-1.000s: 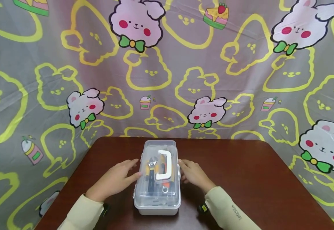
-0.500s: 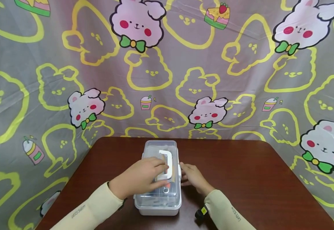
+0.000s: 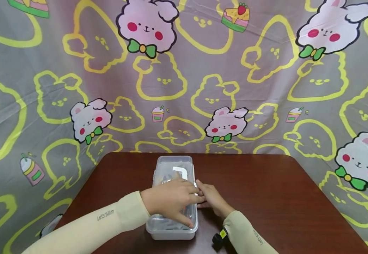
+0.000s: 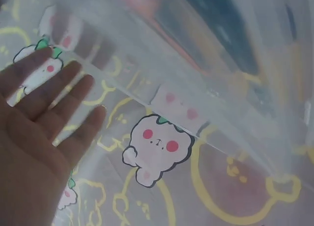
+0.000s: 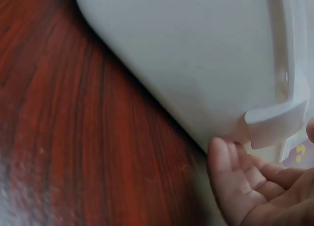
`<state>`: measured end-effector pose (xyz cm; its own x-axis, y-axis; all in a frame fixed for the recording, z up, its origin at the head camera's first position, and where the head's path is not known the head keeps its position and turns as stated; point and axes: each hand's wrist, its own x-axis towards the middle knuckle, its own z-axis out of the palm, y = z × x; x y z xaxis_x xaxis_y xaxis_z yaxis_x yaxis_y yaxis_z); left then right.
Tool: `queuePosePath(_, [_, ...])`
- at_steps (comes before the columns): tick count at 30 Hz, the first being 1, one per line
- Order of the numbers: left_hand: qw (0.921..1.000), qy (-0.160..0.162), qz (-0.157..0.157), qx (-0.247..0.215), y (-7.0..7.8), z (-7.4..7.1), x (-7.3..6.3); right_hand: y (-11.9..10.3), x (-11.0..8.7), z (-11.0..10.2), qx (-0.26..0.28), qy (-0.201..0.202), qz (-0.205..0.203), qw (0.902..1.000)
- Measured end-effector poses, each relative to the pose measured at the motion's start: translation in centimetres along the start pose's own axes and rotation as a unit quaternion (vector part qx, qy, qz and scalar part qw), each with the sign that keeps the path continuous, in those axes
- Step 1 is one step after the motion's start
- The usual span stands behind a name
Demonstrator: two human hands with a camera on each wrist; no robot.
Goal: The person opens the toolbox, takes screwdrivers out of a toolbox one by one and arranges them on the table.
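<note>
A toolbox with a white base (image 3: 171,235) and a clear lid (image 3: 173,160) sits on the table. Its white handle (image 3: 180,170) is partly covered by my left hand (image 3: 171,198), which reaches across the lid with fingers extended toward the right side. In the left wrist view, the spread fingers (image 4: 73,101) show beside the clear lid wall, with blurred tools behind it. My right hand (image 3: 215,199) is at the box's right side. The right wrist view shows its fingertips right below a white latch (image 5: 277,123), lightly bent. An adjustable wrench (image 3: 166,179) shows through the lid, partly hidden.
The dark red-brown wooden table (image 3: 250,187) extends on both sides of the box. Behind it hangs a grey curtain (image 3: 190,106) printed with rabbits and yellow outlines. A small black device (image 3: 218,239) is strapped at the right wrist.
My left hand has moved right from beside the box, over the lid, to near the right hand. The right hand has stayed by the latch side. The toolbox remains closed.
</note>
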<state>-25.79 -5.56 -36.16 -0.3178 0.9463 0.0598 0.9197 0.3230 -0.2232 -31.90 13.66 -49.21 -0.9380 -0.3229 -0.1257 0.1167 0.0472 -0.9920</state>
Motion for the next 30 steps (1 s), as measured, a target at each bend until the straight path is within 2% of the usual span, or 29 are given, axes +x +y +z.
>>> queuePosePath(6, [0.9982, -0.052, 0.024, 0.015, -0.2, 0.4, 0.5, 0.5, 0.4, -0.4, 0.055, -0.026, 0.009, 0.9981])
queuePosePath(9, [0.9960, -0.071, 0.048, 0.023, -0.3, 0.7, 0.8, 0.7, 0.6, -0.8, 0.081, -0.051, 0.020, 0.9952])
queuePosePath(13, [0.9935, -0.090, 0.066, 0.024, -0.4, 1.1, 1.1, 0.8, 0.7, -1.0, 0.115, -0.072, 0.031, 0.9903])
queuePosePath(22, [0.9946, -0.047, 0.081, 0.046, -0.5, 1.6, 1.0, 0.9, 1.1, -1.1, 0.172, -0.111, 0.036, 0.9782])
queuePosePath(30, [0.9939, -0.033, 0.086, 0.061, -0.4, 1.8, 0.9, 1.1, 1.3, -0.9, 0.186, -0.118, 0.033, 0.9750])
